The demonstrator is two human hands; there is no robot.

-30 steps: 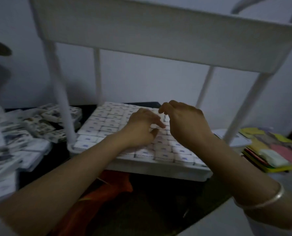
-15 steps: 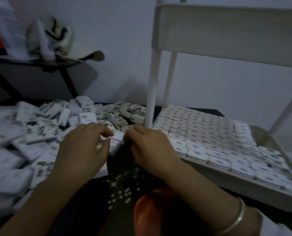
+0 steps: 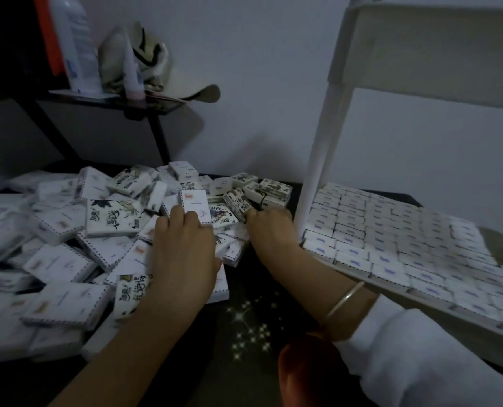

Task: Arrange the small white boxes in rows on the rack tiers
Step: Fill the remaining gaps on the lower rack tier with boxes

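Picking from the pile [image 3: 68, 230], my left hand [image 3: 182, 251] grips a plain box [image 3: 195, 204] with curled fingers; my right hand [image 3: 269, 229] probably pinches a printed box [image 3: 237, 204]; I'd square both first.

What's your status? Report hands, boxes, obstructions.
Left hand grips white box in pile. Right hand on printed box, grip unclear. Rack post close beside right hand.

Left hand [image 3: 182, 248] and right hand [image 3: 270, 230] extended forward, fingers apparently curled.
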